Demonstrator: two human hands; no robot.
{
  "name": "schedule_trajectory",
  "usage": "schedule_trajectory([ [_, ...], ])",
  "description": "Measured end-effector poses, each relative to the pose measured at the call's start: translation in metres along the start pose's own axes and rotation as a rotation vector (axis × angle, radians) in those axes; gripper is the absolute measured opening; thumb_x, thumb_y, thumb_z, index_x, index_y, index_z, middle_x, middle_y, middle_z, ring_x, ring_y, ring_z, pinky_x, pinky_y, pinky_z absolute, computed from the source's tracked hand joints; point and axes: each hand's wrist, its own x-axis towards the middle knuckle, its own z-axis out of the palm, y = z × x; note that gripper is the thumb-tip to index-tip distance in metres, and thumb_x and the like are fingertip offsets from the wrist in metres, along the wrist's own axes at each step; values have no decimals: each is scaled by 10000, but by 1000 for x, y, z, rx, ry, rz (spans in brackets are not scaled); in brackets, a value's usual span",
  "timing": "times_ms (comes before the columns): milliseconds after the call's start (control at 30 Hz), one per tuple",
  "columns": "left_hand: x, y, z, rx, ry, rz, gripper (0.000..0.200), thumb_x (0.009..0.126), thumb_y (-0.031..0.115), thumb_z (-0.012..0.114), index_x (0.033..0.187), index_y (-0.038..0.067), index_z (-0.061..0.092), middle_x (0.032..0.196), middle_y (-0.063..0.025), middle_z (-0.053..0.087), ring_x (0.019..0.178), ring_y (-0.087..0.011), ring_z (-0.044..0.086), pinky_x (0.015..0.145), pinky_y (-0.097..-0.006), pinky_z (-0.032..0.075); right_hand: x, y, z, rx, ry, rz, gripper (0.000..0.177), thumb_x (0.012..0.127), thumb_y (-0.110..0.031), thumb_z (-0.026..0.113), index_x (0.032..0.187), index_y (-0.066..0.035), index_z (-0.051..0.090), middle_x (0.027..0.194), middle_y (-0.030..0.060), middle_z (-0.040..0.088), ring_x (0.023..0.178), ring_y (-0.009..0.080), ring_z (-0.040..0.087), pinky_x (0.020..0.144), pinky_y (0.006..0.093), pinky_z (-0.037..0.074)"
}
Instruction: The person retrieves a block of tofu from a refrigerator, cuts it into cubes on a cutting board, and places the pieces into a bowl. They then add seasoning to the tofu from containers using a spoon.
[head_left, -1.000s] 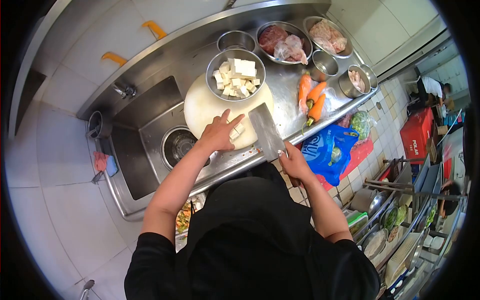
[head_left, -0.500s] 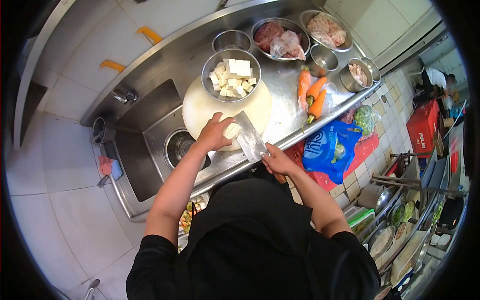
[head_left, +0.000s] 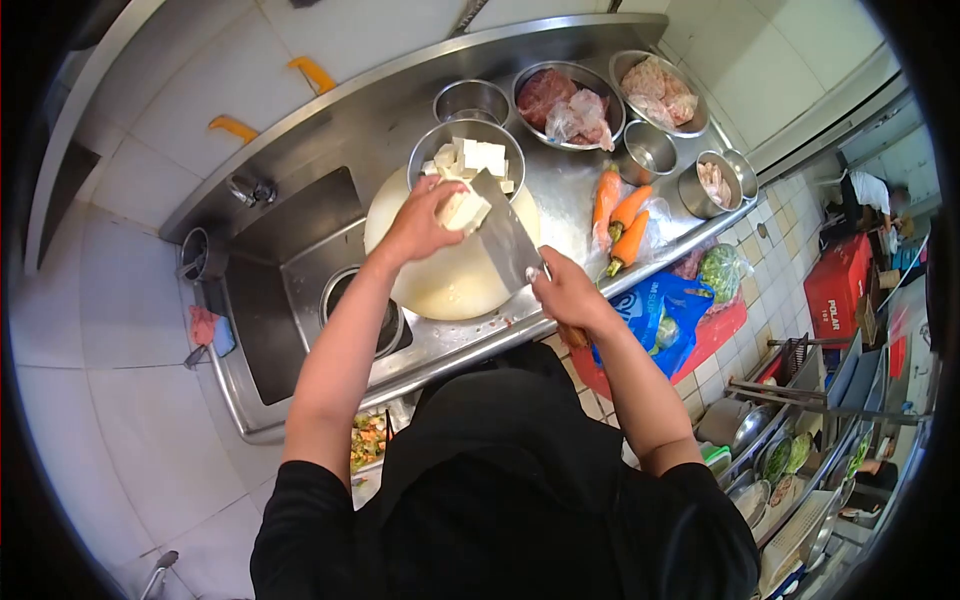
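Note:
My left hand [head_left: 420, 222] is closed on cut white tofu [head_left: 464, 210], pressed against the flat of the blade. My right hand [head_left: 568, 292] grips the handle of a cleaver [head_left: 508, 236], whose blade slants up to the near rim of a metal bowl [head_left: 421, 150]. Inside that bowl lie white tofu pieces [head_left: 482, 156], partly hidden by my left hand and the blade. Below my hands is a round white cutting board [head_left: 450, 290], with small crumbs and a wet sheen on it.
Bowls of raw meat [head_left: 548, 102] and pale meat [head_left: 655, 88] stand at the back right. Carrots [head_left: 628, 210] lie near the counter edge, by small metal pots [head_left: 650, 150]. The sink [head_left: 262, 330] is at left. A blue bag [head_left: 655, 320] sits below the counter at right.
Both hands have moved up and away from me, carrying the tofu and cleaver from over the board to the bowl's near rim. The view has shifted slightly.

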Motion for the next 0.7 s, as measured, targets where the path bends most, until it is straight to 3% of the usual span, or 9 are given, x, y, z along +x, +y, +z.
schedule_trajectory([
  [67,31,-5,-7,58,22,43,748,689,190,892,1401,135,669,1523,-197,496,1427,-399,526,1201,-428,457,15,-6,-12,-383,208,-188,275,1046,-195,600,1226,2,532,924,313,723,868,504,724,798,568,542],
  [100,44,-7,-10,125,-17,20,742,695,192,887,1401,138,668,1532,-184,494,1423,-396,529,1198,-430,462,18,-16,-17,-385,213,-194,275,1046,-195,600,1226,2,532,924,313,723,868,504,724,798,568,542],
  [167,59,-4,-16,226,-84,-8,695,717,166,861,1388,151,681,1535,-158,498,1406,-387,543,1187,-435,476,18,-34,-29,-396,237,-22,282,1060,-215,585,1231,3,534,1045,383,702,1068,596,643,916,621,495],
  [300,81,-16,-18,291,-140,-17,649,727,132,838,1361,155,702,1525,-159,500,1396,-383,549,1188,-425,472,7,-33,-46,-381,303,2,250,1077,-221,583,1202,-8,543,1009,358,705,1021,564,671,875,586,517],
  [567,89,-45,-19,14,-37,52,524,815,39,753,1331,129,747,1511,-142,604,1440,-315,545,1181,-399,481,-50,37,-65,-210,351,-21,210,1060,-196,612,1164,-16,588,931,303,685,881,507,671,792,527,528],
  [600,88,-52,-19,16,-37,46,524,815,39,753,1331,129,747,1511,-142,604,1440,-315,545,1181,-399,481,-59,42,-68,-213,325,55,227,1047,-162,618,1232,-31,615,847,216,648,769,381,624,729,473,514],
  [633,86,-58,-21,-182,-25,12,525,832,34,741,1349,123,739,1519,-136,610,1435,-286,556,1174,-376,481,-67,47,-69,-217,299,132,278,1035,-128,625,1300,-46,643,763,128,612,658,254,577,666,419,501],
  [667,84,-66,-22,-380,-12,-20,525,849,30,729,1367,116,731,1528,-130,617,1430,-257,566,1168,-353,481,-75,53,-70,-215,297,133,278,1035,-128,625,1300,-46,643,763,128,612,658,254,577,666,419,501],
  [700,82,-73,-22,-379,-12,-22,525,849,30,729,1367,116,731,1528,-130,617,1430,-257,566,1168,-353,481,-82,57,-70,-300,277,50,293,1014,-129,639,1299,-58,651,773,139,633,664,282,604,667,427,510],
])
